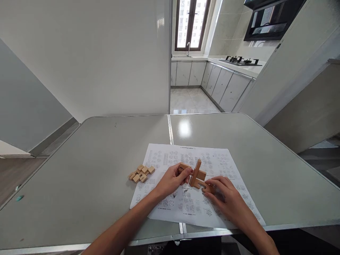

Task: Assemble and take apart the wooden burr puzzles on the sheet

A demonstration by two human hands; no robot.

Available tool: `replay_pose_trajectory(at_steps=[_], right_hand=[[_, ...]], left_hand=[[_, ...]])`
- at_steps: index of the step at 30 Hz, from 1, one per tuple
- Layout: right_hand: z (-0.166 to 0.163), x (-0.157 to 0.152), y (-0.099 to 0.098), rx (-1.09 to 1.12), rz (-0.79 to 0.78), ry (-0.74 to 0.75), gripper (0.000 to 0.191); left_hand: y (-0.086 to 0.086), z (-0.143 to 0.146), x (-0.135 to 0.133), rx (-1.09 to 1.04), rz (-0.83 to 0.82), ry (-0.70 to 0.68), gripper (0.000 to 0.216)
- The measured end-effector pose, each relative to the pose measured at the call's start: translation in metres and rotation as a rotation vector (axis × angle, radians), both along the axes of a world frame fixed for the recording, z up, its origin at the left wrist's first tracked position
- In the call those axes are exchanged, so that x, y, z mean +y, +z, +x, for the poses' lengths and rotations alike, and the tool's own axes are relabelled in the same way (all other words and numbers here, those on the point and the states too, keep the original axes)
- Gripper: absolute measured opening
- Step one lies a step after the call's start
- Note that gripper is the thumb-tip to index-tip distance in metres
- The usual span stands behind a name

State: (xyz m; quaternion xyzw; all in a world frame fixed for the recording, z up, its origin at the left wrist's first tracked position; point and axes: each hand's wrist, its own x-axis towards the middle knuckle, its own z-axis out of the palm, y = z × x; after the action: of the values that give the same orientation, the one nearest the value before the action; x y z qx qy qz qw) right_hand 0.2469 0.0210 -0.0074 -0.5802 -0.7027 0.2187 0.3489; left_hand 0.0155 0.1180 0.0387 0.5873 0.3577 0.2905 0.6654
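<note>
My left hand [174,179] is closed on several crossed wooden puzzle pieces [196,173], pinching one marked end between thumb and fingers. One piece of this cluster stands up at a tilt across the others. At the right, my right hand [225,196] grips a notched wooden puzzle piece [208,187] by its outer end. Its inner end is close to the lower part of the cluster; whether they touch I cannot tell. Both hands are above a printed instruction sheet [191,219] covered with small diagrams. Left of the sheet lies an assembled wooden puzzle [141,173] of interlocked blocks, partly over the paper's edge.
The sheet lies on a grey folding table [92,184] with a metal seam [170,129] down its middle. A small green object [20,198] is near the left edge. Beyond the table are a white wall panel [119,60] and a kitchen with a gas stove [243,61].
</note>
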Motion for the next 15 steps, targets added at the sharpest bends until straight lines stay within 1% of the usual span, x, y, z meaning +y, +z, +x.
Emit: replay_pose_trajectory(at_steps=[3, 7, 9, 12, 15], right_hand=[[0.0, -0.002, 0.006, 0.008, -0.054, 0.015, 0.014], [-0.001, -0.007, 0.017, 0.068, -0.119, -0.037, 0.023], [0.001, -0.01, 0.022, 0.119, -0.138, -0.102, 0.027], [0.008, -0.013, 0.029, 0.223, -0.177, -0.256, 0.033], [0.013, -0.014, 0.034, 0.402, -0.203, -0.36, 0.037]], left_hand=[[-0.002, -0.001, 0.001, -0.009, 0.001, -0.038, 0.049], [-0.003, -0.002, 0.001, -0.034, -0.009, -0.083, 0.049], [-0.004, -0.003, 0.001, -0.052, -0.021, -0.092, 0.051], [-0.003, -0.002, 0.001, -0.054, -0.021, -0.111, 0.053], [-0.002, -0.002, 0.001, -0.053, -0.015, -0.138, 0.052]])
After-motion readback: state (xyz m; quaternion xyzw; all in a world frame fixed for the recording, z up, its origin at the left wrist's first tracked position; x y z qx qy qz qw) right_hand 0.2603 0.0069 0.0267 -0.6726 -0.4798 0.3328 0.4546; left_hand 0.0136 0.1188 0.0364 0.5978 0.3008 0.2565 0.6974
